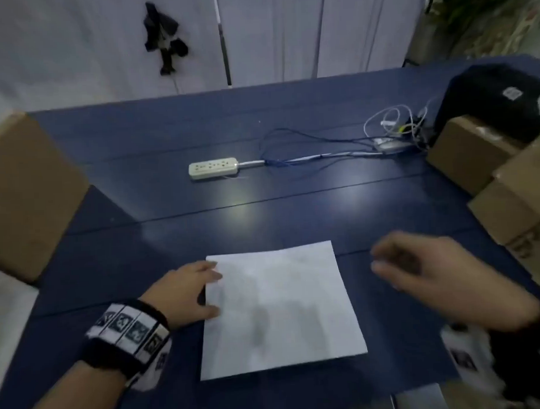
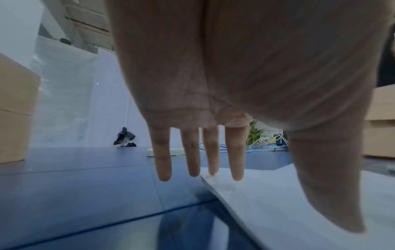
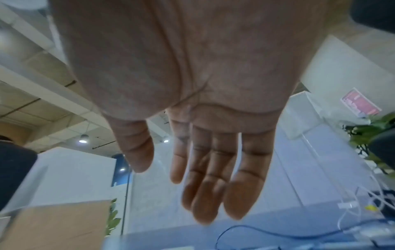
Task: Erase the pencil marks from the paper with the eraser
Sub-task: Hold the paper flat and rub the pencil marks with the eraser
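Note:
A white sheet of paper (image 1: 281, 308) lies flat on the blue table (image 1: 172, 238) in front of me, with only faint grey smudges on it. My left hand (image 1: 189, 292) rests on the paper's left edge with straight fingers; in the left wrist view the fingertips (image 2: 237, 175) touch the paper (image 2: 288, 203) near its corner. My right hand (image 1: 418, 272) hovers blurred above the table to the right of the paper, fingers relaxed and holding nothing, as the right wrist view shows the bare palm (image 3: 203, 67). No eraser is in view.
A white power strip (image 1: 214, 168) with its cable lies mid-table. Tangled cables (image 1: 394, 129) and a black bag (image 1: 497, 98) sit at the back right. Cardboard boxes stand at the left (image 1: 26, 194) and right (image 1: 491, 172) edges.

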Demonstrator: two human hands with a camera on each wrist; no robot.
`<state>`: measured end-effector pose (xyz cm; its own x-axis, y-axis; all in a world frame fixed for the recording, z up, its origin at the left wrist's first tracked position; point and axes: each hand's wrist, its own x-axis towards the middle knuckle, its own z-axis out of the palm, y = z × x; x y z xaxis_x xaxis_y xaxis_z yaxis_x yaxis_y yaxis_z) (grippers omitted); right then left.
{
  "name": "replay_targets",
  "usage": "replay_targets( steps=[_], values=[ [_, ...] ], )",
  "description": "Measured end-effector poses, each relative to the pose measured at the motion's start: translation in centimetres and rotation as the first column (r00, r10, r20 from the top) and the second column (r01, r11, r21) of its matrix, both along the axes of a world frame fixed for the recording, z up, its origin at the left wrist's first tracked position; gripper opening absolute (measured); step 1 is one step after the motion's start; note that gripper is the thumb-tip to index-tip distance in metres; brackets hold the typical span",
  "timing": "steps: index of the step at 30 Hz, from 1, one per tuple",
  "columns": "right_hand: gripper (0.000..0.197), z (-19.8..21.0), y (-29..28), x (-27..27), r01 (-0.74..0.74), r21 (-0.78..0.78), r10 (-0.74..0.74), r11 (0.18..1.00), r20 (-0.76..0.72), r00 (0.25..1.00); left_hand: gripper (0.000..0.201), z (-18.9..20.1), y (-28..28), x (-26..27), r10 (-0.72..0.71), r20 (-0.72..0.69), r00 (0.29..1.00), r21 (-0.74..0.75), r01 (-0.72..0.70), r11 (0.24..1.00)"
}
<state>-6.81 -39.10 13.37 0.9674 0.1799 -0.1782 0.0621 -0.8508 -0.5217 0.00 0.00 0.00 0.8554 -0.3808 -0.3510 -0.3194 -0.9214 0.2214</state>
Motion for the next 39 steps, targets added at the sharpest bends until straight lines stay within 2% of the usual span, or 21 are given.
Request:
replay_targets(
  steps=[1, 2, 5, 7, 9, 10, 12, 14, 18, 21, 24, 25, 27, 29, 31, 33, 36, 39],
  values=[
    [0.015, -0.6, -0.4, 2.2, 0.022, 0.017, -0.023, 1.000, 0.085, 0.996, 0.083, -0.5, 0.0, 0.2, -0.008, -0.005, 1.000, 0.013, 0.008, 1.000],
    [0.020, -0.9, -0.4, 3.7, 0.056, -0.037, -0.051, 0.998, 0.127, 0.991, 0.087, -0.8, -0.2, 0.3, 0.004, -0.005, 1.000, 0.035, -0.004, 0.999],
    [0.037, -1.7, -0.5, 9.2, 0.060, -0.160, -0.031, 0.985, 0.182, 0.983, 0.095, -1.1, 0.0, 0.9, -0.018, 0.018, 1.000, 0.052, 0.017, 0.998],
    [0.028, -3.1, 0.1, 10.9, 0.067, -0.224, -0.020, 0.972, 0.206, 0.978, 0.098, -1.4, 0.2, 0.8, -0.016, 0.027, 1.000, 0.056, 0.014, 0.998],
    [0.011, -4.7, 0.3, 12.1, 0.082, -0.341, -0.037, 0.936, 0.135, 0.990, 0.098, -1.6, 0.3, 1.2, -0.016, 0.048, 0.999, 0.049, 0.014, 0.999],
    [0.009, -5.5, 0.5, 12.1, 0.060, -0.438, -0.034, 0.897, 0.067, 0.997, 0.098, -1.5, 0.4, 1.1, -0.014, 0.062, 0.998, 0.042, 0.011, 0.999],
    [0.018, -7.1, 0.5, 11.4, -0.007, -0.575, -0.055, 0.818, -0.091, 0.994, 0.099, -1.4, 0.6, 0.9, -0.022, 0.051, 0.998, 0.039, 0.020, 0.999],
    [0.027, -8.1, 0.1, 10.0, -0.075, -0.632, -0.065, 0.771, -0.194, 0.979, 0.099, -1.3, 0.6, 0.7, -0.020, 0.047, 0.999, 0.031, 0.018, 0.999],
    [0.048, -10.5, -1.1, 7.8, -0.095, -0.679, -0.119, 0.728, -0.262, 0.958, 0.099, -1.4, 0.9, 0.3, 0.005, 0.041, 0.999, 0.003, -0.005, 1.000],
    [0.038, -12.2, -1.9, 7.1, 0.045, -0.609, -0.211, 0.792, -0.205, 0.956, 0.101, -1.6, 1.1, 0.3, 0.010, 0.034, 0.999, 0.002, -0.010, 1.000],
    [0.020, -12.0, -2.0, 7.0, 0.094, -0.563, -0.226, 0.821, -0.169, 0.959, 0.104, -1.8, 1.2, 0.5, -0.002, 0.018, 1.000, 0.019, 0.001, 1.000],
    [0.016, -11.7, -1.9, 7.3, 0.072, -0.573, -0.187, 0.816, -0.144, 0.972, 0.105, -1.9, 1.3, 0.6, -0.013, 0.012, 1.000, 0.031, 0.013, 0.999],
    [0.026, -11.1, -1.4, 8.1, 0.025, -0.586, -0.083, 0.810, -0.072, 0.994, 0.109, -2.1, 1.4, 0.8, -0.031, 0.014, 0.999, 0.030, 0.031, 0.999],
    [0.031, -10.2, 0.3, 8.7, 0.003, -0.474, 0.003, 0.880, 0.012, 1.000, 0.111, -2.0, 1.6, 0.8, -0.040, 0.029, 0.999, 0.023, 0.039, 0.999],
    [0.034, -9.4, 3.6, 8.9, -0.096, -0.336, 0.130, 0.937, 0.082, 0.988, 0.110, -1.9, 1.7, 1.0, -0.058, 0.025, 0.998, 0.036, 0.057, 0.998],
    [0.034, -9.4, 7.6, 8.7, -0.229, -0.248, 0.259, 0.941, 0.096, 0.961, 0.109, -1.6, 1.8, 1.1, -0.078, 0.024, 0.997, 0.056, 0.077, 0.995],
    [0.028, -10.4, 13.4, 8.4, -0.387, -0.195, 0.403, 0.901, 0.049, 0.914, 0.109, -1.7, 1.9, 1.3, -0.101, 0.050, 0.994, 0.059, 0.098, 0.994],
    [0.038, -12.1, 17.4, 8.9, -0.490, -0.196, 0.498, 0.850, -0.005, 0.867, 0.118, -2.5, 2.4, 1.5, -0.115, 0.036, 0.993, 0.088, 0.112, 0.990]
  ],
)
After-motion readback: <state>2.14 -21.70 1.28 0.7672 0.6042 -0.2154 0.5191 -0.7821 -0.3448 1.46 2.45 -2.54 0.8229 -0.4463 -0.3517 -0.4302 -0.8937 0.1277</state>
